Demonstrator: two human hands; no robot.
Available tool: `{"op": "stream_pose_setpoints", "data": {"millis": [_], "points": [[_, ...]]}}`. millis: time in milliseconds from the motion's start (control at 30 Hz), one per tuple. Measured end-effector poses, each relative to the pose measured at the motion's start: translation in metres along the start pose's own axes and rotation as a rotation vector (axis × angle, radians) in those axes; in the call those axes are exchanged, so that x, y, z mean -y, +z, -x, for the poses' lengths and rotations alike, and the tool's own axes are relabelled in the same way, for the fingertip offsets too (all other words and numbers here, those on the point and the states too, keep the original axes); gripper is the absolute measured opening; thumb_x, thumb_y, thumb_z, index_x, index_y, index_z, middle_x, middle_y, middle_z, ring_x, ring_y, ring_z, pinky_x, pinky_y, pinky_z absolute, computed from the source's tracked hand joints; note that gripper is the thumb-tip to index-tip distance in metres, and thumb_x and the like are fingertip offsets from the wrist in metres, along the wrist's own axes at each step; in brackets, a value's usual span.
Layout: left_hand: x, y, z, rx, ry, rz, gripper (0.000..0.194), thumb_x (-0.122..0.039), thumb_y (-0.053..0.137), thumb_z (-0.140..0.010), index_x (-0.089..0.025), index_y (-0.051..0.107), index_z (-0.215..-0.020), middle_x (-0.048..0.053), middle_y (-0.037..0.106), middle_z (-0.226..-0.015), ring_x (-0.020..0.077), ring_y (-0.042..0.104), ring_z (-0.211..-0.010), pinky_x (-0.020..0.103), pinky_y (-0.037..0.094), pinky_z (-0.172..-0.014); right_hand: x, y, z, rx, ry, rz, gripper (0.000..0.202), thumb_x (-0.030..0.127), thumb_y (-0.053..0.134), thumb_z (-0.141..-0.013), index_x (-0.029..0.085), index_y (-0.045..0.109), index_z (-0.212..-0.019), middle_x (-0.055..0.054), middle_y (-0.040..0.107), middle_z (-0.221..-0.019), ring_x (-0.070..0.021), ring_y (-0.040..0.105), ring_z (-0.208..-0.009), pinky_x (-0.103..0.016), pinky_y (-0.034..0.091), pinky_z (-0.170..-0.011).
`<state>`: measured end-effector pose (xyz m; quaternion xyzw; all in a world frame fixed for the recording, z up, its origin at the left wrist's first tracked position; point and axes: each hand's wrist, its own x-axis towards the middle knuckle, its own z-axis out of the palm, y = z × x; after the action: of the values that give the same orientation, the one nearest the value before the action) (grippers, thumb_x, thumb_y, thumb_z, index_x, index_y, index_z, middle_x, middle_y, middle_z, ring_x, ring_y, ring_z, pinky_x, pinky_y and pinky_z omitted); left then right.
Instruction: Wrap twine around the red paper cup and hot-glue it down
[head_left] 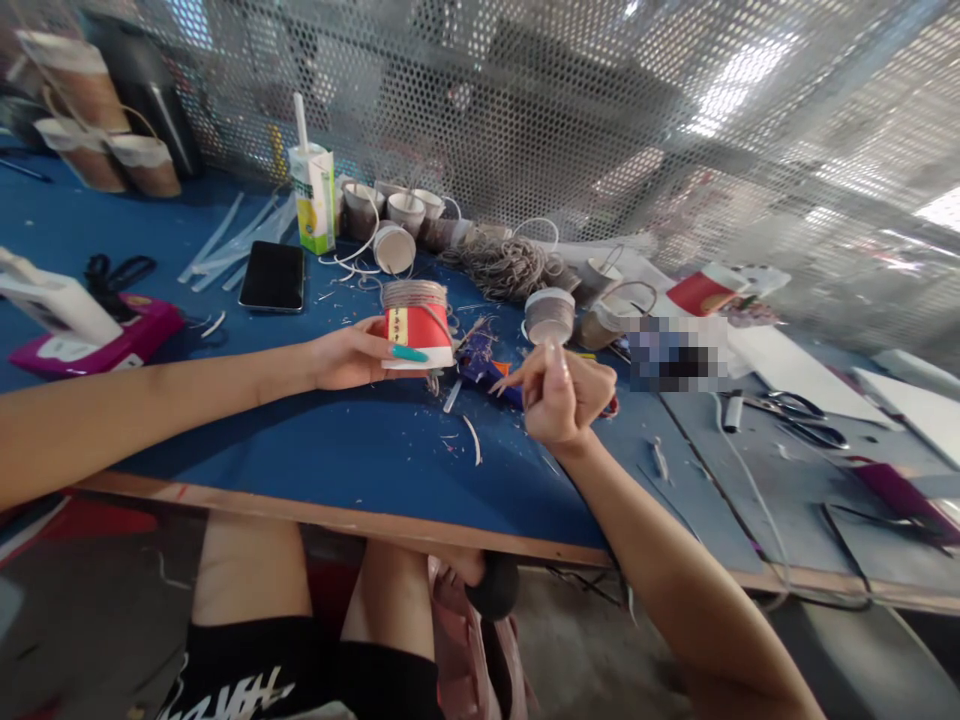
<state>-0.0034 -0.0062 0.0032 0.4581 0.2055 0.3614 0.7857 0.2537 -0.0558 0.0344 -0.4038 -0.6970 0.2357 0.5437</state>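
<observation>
My left hand [356, 352] is closed around a red paper cup [425, 325] with a white bottom edge and a yellow label. Twine is wound around the cup's upper part, and the cup is tilted slightly. A teal thumbnail lies along its lower side. Right of the cup, a blue glue gun [474, 352] with an orange part lies on the table, trailing glue threads. Over its right part is my right hand [566, 395], fingers curled and thumb raised. Whatever it holds, if anything, is hidden. Just behind this hand stands a pale twine-wrapped cup [550, 316].
A heap of twine [506, 265] and several cups [406, 214] line the mesh screen [480, 130]. Left are a phone [273, 277], a drink carton [313, 200] and clear glue sticks [217, 240]. Scissors [806, 415] and a pale cord [750, 490] lie right. Scraps litter the blue table [352, 460].
</observation>
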Motion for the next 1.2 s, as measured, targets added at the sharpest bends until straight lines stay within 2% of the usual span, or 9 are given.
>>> {"op": "stream_pose_setpoints", "data": {"millis": [100,233,367,500,667,800,967,1067,1200], "points": [[-0.002,0.003,0.0,-0.02,-0.008,0.038,0.064,-0.019,0.092,-0.06,-0.015,0.073,-0.121,0.011,0.081,-0.121,0.0335,0.071,-0.126,0.046,0.052,-0.116,0.003,-0.002,-0.01,-0.192,-0.192,0.195,0.061,0.069,0.04,-0.1,0.03,0.045,-0.054,0.0,0.04,-0.048,-0.02,0.049,-0.048,-0.038,0.041,-0.056],[-0.002,0.001,-0.002,-0.032,0.004,0.126,0.055,-0.017,0.092,-0.061,-0.013,0.075,-0.113,0.006,0.083,-0.11,0.0254,0.075,-0.114,0.039,0.054,-0.113,0.004,-0.015,-0.029,0.011,0.038,0.668,0.043,0.066,0.057,-0.092,0.027,0.048,-0.076,-0.005,0.06,-0.077,-0.0243,0.061,-0.072,-0.041,0.05,-0.073],[0.002,-0.006,-0.006,-0.086,0.014,0.131,0.049,-0.019,0.091,-0.066,-0.015,0.074,-0.112,0.003,0.083,-0.108,0.0221,0.075,-0.11,0.036,0.054,-0.111,-0.001,-0.025,-0.036,0.348,0.303,0.955,0.058,0.076,0.068,-0.078,0.022,0.053,-0.089,-0.015,0.061,-0.105,-0.0369,0.065,-0.102,-0.05,0.054,-0.086],[0.004,-0.006,-0.007,-0.117,0.048,0.095,0.049,-0.019,0.092,-0.064,-0.019,0.073,-0.11,0.003,0.082,-0.11,0.0222,0.076,-0.11,0.037,0.057,-0.109,0.008,-0.02,-0.033,0.659,0.309,1.066,0.038,0.041,0.075,-0.074,0.019,0.054,-0.097,-0.016,0.059,-0.114,-0.039,0.062,-0.115,-0.047,0.055,-0.091],[0.003,0.001,-0.006,-0.104,0.069,-0.028,0.053,-0.021,0.092,-0.064,-0.017,0.073,-0.114,0.01,0.08,-0.119,0.0273,0.075,-0.117,0.041,0.055,-0.113,0.016,-0.004,-0.028,0.637,0.27,1.161,0.031,0.022,0.061,-0.078,0.015,0.053,-0.107,-0.021,0.058,-0.12,-0.0362,0.068,-0.099,-0.043,0.053,-0.075],[0.006,0.0,-0.007,-0.134,0.069,-0.048,0.045,-0.027,0.089,-0.072,-0.016,0.072,-0.112,0.011,0.08,-0.117,0.0296,0.073,-0.121,0.043,0.055,-0.114,0.002,-0.005,-0.033,0.385,0.182,0.946,0.013,0.018,0.06,-0.072,0.022,0.052,-0.081,-0.013,0.065,-0.093,-0.0321,0.067,-0.087,-0.045,0.054,-0.076],[0.009,-0.006,-0.009,-0.112,0.068,0.011,0.036,-0.028,0.084,-0.08,-0.016,0.071,-0.111,0.009,0.08,-0.11,0.026,0.075,-0.115,0.042,0.056,-0.113,0.001,-0.01,-0.036,0.046,0.314,0.033,0.027,0.045,0.064,-0.082,0.025,0.057,-0.064,0.003,0.048,-0.048,-0.0161,0.048,-0.039,-0.033,0.047,-0.039],[0.01,-0.005,-0.01,-0.097,0.073,0.04,0.041,-0.025,0.088,-0.076,-0.016,0.071,-0.112,0.009,0.08,-0.112,0.0248,0.076,-0.112,0.042,0.056,-0.111,0.013,-0.007,-0.033,0.051,0.344,-0.261,0.042,0.059,0.076,-0.078,0.024,0.061,-0.06,0.006,0.046,-0.043,-0.0097,0.036,-0.027,-0.029,0.039,-0.027],[0.011,-0.004,-0.01,-0.091,0.085,0.03,0.047,-0.025,0.091,-0.074,-0.016,0.071,-0.115,0.011,0.08,-0.117,0.0267,0.076,-0.115,0.045,0.055,-0.112,0.021,0.0,-0.026,0.201,0.423,-0.341,0.044,0.056,0.086,-0.071,0.021,0.065,-0.055,0.006,0.044,-0.036,-0.0095,0.037,-0.023,-0.027,0.036,-0.024]]}}
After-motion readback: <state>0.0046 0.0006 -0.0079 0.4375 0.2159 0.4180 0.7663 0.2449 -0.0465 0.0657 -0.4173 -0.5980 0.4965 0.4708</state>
